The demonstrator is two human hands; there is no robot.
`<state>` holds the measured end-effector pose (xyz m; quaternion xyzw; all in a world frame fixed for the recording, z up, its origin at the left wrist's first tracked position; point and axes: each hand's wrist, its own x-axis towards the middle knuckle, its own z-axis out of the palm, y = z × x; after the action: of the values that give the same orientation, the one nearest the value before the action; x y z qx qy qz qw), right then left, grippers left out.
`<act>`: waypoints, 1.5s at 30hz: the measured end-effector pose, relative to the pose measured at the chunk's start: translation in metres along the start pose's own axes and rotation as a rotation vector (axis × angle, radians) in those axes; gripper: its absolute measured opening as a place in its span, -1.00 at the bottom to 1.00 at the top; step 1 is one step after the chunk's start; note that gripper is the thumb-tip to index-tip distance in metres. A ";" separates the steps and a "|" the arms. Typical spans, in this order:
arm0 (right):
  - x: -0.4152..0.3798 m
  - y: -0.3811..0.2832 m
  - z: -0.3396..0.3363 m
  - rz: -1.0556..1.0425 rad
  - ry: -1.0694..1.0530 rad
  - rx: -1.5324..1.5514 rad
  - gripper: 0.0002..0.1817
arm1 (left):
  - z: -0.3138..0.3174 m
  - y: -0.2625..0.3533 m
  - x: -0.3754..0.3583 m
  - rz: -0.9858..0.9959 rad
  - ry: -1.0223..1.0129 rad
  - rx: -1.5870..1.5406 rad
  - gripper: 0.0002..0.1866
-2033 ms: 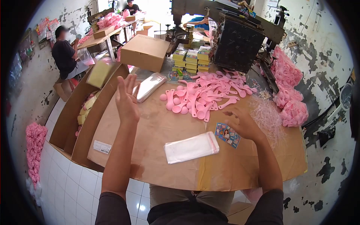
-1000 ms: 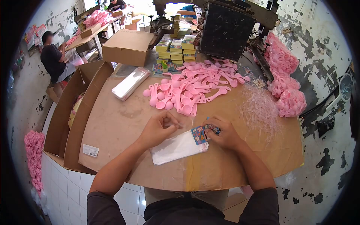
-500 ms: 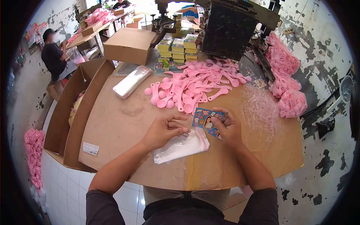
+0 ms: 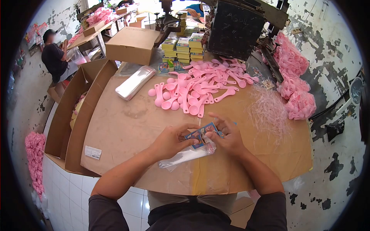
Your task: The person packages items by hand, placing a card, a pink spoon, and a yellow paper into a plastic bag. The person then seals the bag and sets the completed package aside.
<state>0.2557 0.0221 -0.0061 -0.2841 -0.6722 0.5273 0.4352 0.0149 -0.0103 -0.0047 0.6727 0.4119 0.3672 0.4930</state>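
A blue printed card (image 4: pixel 197 135) is tilted between my two hands, over a stack of clear plastic bags (image 4: pixel 187 158). My left hand (image 4: pixel 173 140) pinches the card's left end between thumb and fingers. At the other end my right hand (image 4: pixel 228 135) grips it, thumb on top and index finger raised. Crumpled clear plastic at the mouth of the top bag bunches right under the card and my right thumb. Beyond my hands lies a heap of pink plastic scoops (image 4: pixel 192 90).
Another bundle of clear bags (image 4: pixel 135 82) lies at the left. Stacks of cards (image 4: pixel 183 48) and a cardboard box (image 4: pixel 133 44) stand at the back, near a black machine (image 4: pixel 235 30). Pink shredded strands (image 4: pixel 269 113) lie at right. A person (image 4: pixel 56 56) is at far left.
My left hand has moved from the bags up to the card. The card has come left and toward me, tilting over the bag stack, with my right hand still on it.
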 end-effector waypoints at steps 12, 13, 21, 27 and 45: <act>0.026 0.001 -0.027 -0.078 -0.216 -0.238 -0.59 | -0.006 -0.003 0.002 0.008 0.070 -0.196 -0.57; 0.038 -0.001 -0.039 -0.105 -0.128 -0.524 -0.63 | -0.006 -0.008 0.002 0.011 0.082 -0.220 -0.58; 0.087 0.035 -0.109 -0.351 -0.148 -1.371 -0.68 | -0.010 0.000 0.004 -0.036 0.058 -0.363 -0.60; 0.071 -0.023 -0.056 0.012 -0.098 -0.644 -0.59 | -0.007 0.001 0.002 -0.002 0.061 -0.409 -0.58; 0.031 -0.013 0.031 -0.080 0.175 0.162 -0.51 | -0.004 0.001 0.003 -0.080 0.005 -0.401 -0.61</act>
<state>0.2152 0.0301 0.0135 -0.2660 -0.5977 0.5352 0.5344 0.0123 -0.0061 -0.0026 0.5432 0.3585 0.4236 0.6300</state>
